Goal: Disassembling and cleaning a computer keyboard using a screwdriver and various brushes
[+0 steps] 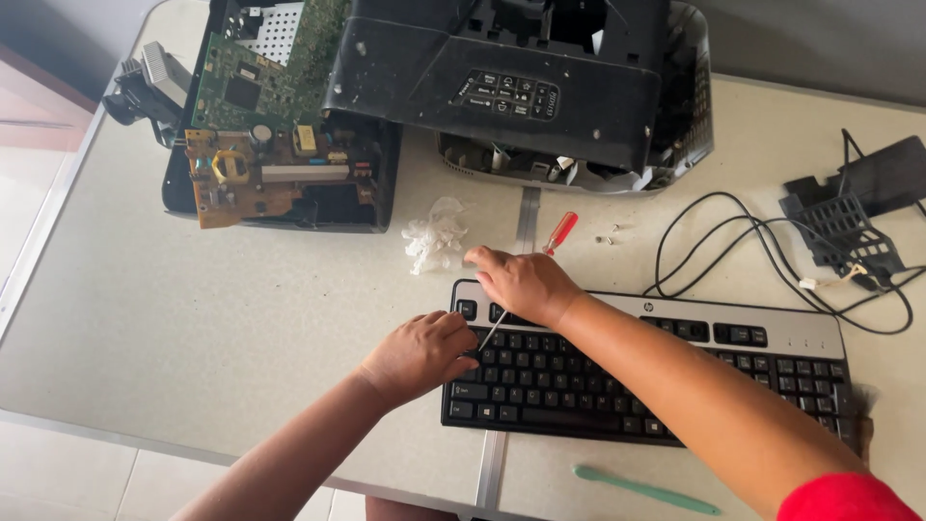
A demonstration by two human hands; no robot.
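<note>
- Two hands are working over the left end of a black and silver keyboard (646,371), which is lying on a pale table (193,328) near its front edge.
- The right hand (526,285) is closing around a screwdriver (540,260); its red handle is sticking out past the knuckles toward the back of the table, and the thin metal shaft is angling down to the keys at the keyboard's top left.
- The left hand (420,355) is curling loosely, fingers bent, resting on the keys at the left edge just beside the screwdriver tip; I cannot tell if it is gripping anything.
- A crumpled white wrapper (434,234) is lying just behind the right hand.
- Two small screws (608,234) are sitting near the red handle.
- A black printer body (521,87) is standing at the back, with an opened unit showing green and orange circuit boards (260,125) to its left.
- A black cable (762,260) is looping off the keyboard's right end toward a black plastic part (849,217).
- A green plastic pry tool (646,490) is lying in front of the keyboard.
</note>
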